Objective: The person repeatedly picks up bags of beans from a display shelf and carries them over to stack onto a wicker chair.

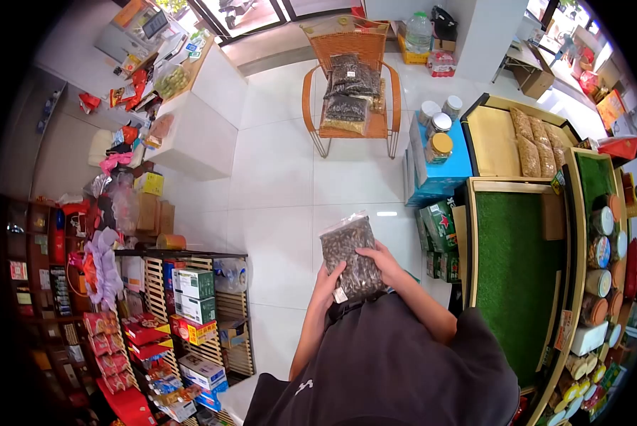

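Note:
Both hands hold a clear plastic bag filled with small dark pieces, possibly seeds, close to my body. My left hand grips its lower left side, with the thumb over the front. On the right side, my right hand has its thumb pressed on the bag's face. A small white label shows at the bag's lower left corner. Ahead stands a wicker chair with more filled bags piled on its seat; some look dark, others pale.
Lidded jars stand on a blue box at the right. Beyond it is a wooden display bin with bagged goods, beside a green-lined bin. Shelves with boxes are at the left, below a white counter.

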A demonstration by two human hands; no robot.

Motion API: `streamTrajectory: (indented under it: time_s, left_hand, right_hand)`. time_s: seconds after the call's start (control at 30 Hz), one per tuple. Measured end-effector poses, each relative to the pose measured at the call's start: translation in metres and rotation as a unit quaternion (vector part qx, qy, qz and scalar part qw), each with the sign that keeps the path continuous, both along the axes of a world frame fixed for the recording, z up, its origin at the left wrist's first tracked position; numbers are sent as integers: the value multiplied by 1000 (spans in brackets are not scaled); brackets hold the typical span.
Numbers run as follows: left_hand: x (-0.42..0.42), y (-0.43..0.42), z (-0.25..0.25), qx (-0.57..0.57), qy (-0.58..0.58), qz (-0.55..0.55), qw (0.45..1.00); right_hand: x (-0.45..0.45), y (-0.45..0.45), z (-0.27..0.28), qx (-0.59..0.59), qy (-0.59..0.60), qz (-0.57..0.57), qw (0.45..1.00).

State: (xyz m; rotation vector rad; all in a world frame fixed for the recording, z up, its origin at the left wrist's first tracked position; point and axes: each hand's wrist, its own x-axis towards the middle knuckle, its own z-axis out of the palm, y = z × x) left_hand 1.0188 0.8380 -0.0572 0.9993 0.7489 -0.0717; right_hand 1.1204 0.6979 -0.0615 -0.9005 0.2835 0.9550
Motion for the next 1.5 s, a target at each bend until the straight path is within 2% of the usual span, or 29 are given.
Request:
streamTrajectory:
  time_s: [0.1, 0.23, 0.4, 0.5, 0.53, 0.57, 0.63, 0.67, 0.7, 0.73, 0.77, 0.83, 0.9, 0.97, 1.03, 1.07, 1.17, 1.2, 1.3, 1.33, 1.4, 1.47, 1.5]
  left_hand:
    - [41, 18, 0, -28, -22, 8, 999]
    - [93, 51, -24, -9, 1, -9, 1000]
    - [159, 106, -60, -68, 38, -125, 989]
    - [212, 153, -85, -77, 17, -192, 978]
    - [229, 167, -82, -142, 2, -191, 971]
    - [250, 182, -80, -63, 9, -221, 973]
    - [296, 210, -80, 22, -10, -291, 956]
    - [322, 225, -81, 26, -14, -298, 954]
    - [340, 238, -90, 105, -12, -323, 940]
    - [352, 248, -88, 178, -6, -349, 920]
    - [362, 254, -88, 175, 3, -364, 915]
    - [394, 265, -69, 199, -50, -384, 901]
    - [421, 274, -104, 228, -73, -427, 872]
    - [448, 278, -117, 254, -92, -467, 842]
    - [481, 275, -116, 316, -81, -537, 778]
    - [495, 274, -132, 374, -108, -544, 743]
    - [549, 270, -133, 391, -145, -575, 704]
    - [567, 268, -132, 416, -227, -553, 685]
    - [627, 265, -123, 380, -208, -592, 680]
    - [647, 264, -123, 396, -178, -621, 653]
    - [683, 261, -129, 401, -149, -645, 633]
    - [722, 260, -135, 403, -127, -676, 604]
    - [739, 258, -133, 446, -210, -666, 560]
  right_hand:
    - [43, 15, 6, -4, 25, -12, 1000]
    - [90, 42, -10, -11, 63, -42, 997]
    - [141, 84, -71, -34, 132, -71, 988]
    - [177, 119, -81, -73, 132, -89, 985]
    - [193, 131, -80, -63, 145, -92, 983]
    - [208, 140, -76, -58, 155, -89, 982]
    - [234, 165, -69, -76, 133, -115, 982]
    - [249, 182, -65, -79, 106, -154, 979]
    - [255, 195, -63, -83, 86, -196, 973]
    - [266, 200, -66, -61, 86, -182, 978]
    - [273, 204, -70, -46, 95, -188, 977]
    - [283, 217, -58, -73, 103, -216, 968]
    - [294, 227, -55, -82, 146, -236, 957]
    - [308, 229, -64, -92, 194, -251, 944]
    - [324, 229, -98, -20, 301, -262, 917]
    - [332, 230, -118, 42, 301, -260, 916]
    - [375, 247, -120, 13, 275, -326, 904]
    - [390, 250, -125, 21, 279, -329, 902]
    - [439, 262, -148, 92, 294, -366, 878]
    - [452, 267, -163, 104, 297, -383, 868]
    - [477, 280, -191, 113, 315, -411, 848]
    - [502, 293, -197, 108, 302, -462, 827]
    - [516, 298, -204, 114, 312, -470, 818]
